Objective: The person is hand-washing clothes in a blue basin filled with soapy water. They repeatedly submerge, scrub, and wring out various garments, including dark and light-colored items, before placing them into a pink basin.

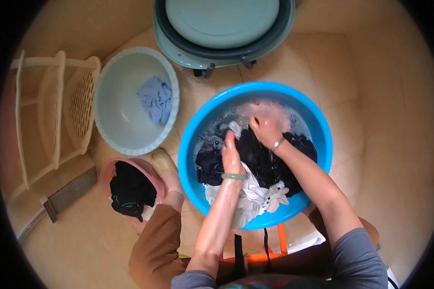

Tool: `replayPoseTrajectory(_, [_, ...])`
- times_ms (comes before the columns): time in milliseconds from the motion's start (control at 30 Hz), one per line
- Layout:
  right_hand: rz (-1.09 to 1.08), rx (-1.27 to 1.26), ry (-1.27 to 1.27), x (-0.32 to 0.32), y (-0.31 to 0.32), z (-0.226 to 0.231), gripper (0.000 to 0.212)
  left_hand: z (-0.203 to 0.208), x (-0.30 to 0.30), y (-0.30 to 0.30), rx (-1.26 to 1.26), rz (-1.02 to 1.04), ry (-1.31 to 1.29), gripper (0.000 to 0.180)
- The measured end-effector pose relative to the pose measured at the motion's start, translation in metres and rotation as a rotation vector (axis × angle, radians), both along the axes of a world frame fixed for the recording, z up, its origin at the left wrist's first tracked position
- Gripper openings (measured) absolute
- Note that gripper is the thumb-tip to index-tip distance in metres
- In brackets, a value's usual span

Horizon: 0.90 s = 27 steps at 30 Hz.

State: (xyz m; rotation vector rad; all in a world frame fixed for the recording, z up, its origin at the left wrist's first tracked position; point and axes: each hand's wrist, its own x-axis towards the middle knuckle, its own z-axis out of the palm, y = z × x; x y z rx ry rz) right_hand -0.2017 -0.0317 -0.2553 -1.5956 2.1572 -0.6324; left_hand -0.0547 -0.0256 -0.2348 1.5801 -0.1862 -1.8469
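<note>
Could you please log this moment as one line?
Left hand: at black garment; right hand: at black garment; blue basin: sudsy water; pale-green basin: blue cloth

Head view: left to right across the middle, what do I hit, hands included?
Cream plastic rack → pale green basin → light blue cloth lying in it → near-left rim of the bright blue basin → left hand → right hand, both hands inside the blue basin's outline.
</note>
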Motion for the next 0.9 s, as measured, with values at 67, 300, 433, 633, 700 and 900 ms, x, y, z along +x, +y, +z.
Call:
replayPoseTrajectory(67, [-0.075, -0.037, -0.045, -0.008, -0.018, -0.005, 0.031, -0.007, 0.012, -0.019, -0.098, 0.131, 0.267, 0.041])
replayPoseTrajectory(300, [0.469, 0.459, 0.225, 0.002, -0.005, -0.039, 0.037, -0.096, 0.039, -0.015, -0.083, 0.034, 0.108, 0.036])
replayPoseTrajectory(433, [0.109, 0.652, 0.064, 0.000, -0.023, -0.057, 0.023, -0.093, 0.019, -0.028, 0.026, 0.038, 0.130, 0.035])
replayPoseTrajectory(633, [0.398, -0.210, -0.043, 0.039, 0.019, 0.049, 0.021, -0.034, 0.018, -0.038, 0.003, -0.135, 0.469, 0.036])
replayPoseTrajectory(700, [0.541, -0.214, -0.073, 0.052, 0.045, 0.090, 0.019, -0.001, 0.013, -0.044, 0.028, -0.342, 0.341, 0.041])
replayPoseTrajectory(900, [0.513, -0.306, -0.132, 0.074, 0.062, 0.148, 0.026, 0.042, 0.008, -0.006, 0.164, -0.188, 0.901, 0.043])
